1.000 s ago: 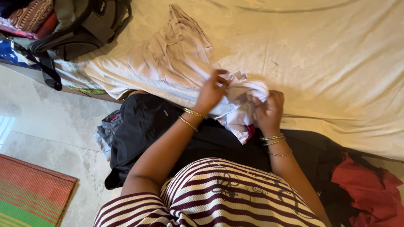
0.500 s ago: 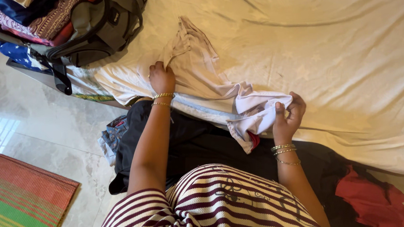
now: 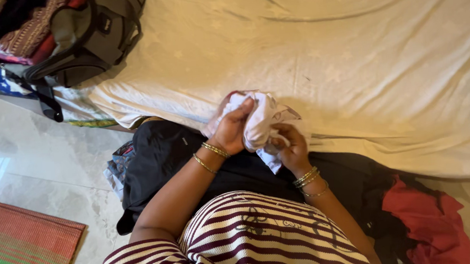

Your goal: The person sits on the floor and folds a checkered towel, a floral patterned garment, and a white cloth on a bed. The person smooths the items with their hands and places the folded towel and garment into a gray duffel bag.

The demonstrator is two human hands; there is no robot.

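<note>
A white garment (image 3: 261,119) is bunched into a small bundle at the near edge of the bed. My left hand (image 3: 232,129) grips the bundle from the left with its fingers closed over the cloth. My right hand (image 3: 289,145) holds the bundle's lower right part from beneath. Both wrists carry gold bangles. The bundle is held just above the cream bedsheet (image 3: 350,59).
A dark bag (image 3: 88,37) with folded patterned clothes beside it sits at the bed's top left. Black clothing (image 3: 160,158) lies heaped in front of me, with a red garment (image 3: 428,218) at the right. A striped mat (image 3: 19,248) lies on the tiled floor.
The garment lay spread out on the bed with my left hand far out at its end. Now both hands have come together and the cloth is gathered into a compact bundle.
</note>
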